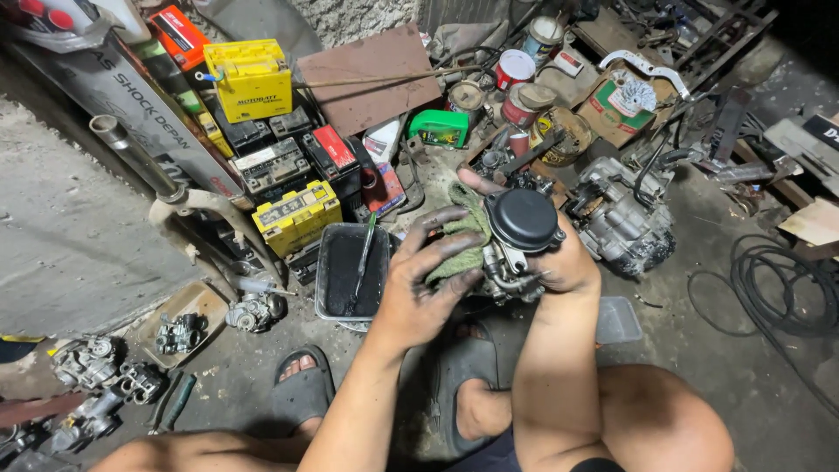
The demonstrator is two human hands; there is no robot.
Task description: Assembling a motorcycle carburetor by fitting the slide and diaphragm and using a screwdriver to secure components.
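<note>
My right hand (566, 262) grips a metal carburetor (516, 249) with a round black cap on top, held over my knees. My left hand (419, 280), smeared with black grease, presses a green rag (461, 238) against the carburetor's left side, fingers spread over the cloth. I am squatting on the floor, and my sandalled feet show below the hands.
A black tub of dark liquid (350, 273) with a brush in it sits just left of my hands. Yellow and black batteries (293, 214) are stacked behind it. An engine block (622, 218), cans, cables (778, 284) and several loose carburetors (96, 385) lie about.
</note>
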